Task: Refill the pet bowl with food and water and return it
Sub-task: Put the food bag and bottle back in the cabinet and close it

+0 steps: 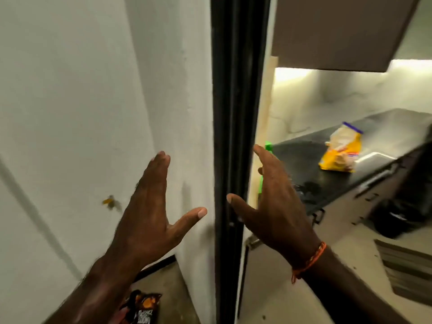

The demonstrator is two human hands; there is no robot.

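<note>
My left hand [149,206] is raised in front of a white wall, its fingers straight and its thumb spread, holding nothing. To the right of a black door frame, my right hand [271,202] is held up the same way and is also empty, with an orange thread band at the wrist. A yellow bag [341,152] with a blue top lies on a dark kitchen counter [304,160] beyond the doorway. No pet bowl is in view.
The black door frame [236,136] runs top to bottom between my hands. A green object [268,146] shows partly behind my right hand. A dark snack packet [142,307] lies on the floor below. A black bin [395,218] stands under the counter, and a striped mat [406,267] lies on the floor.
</note>
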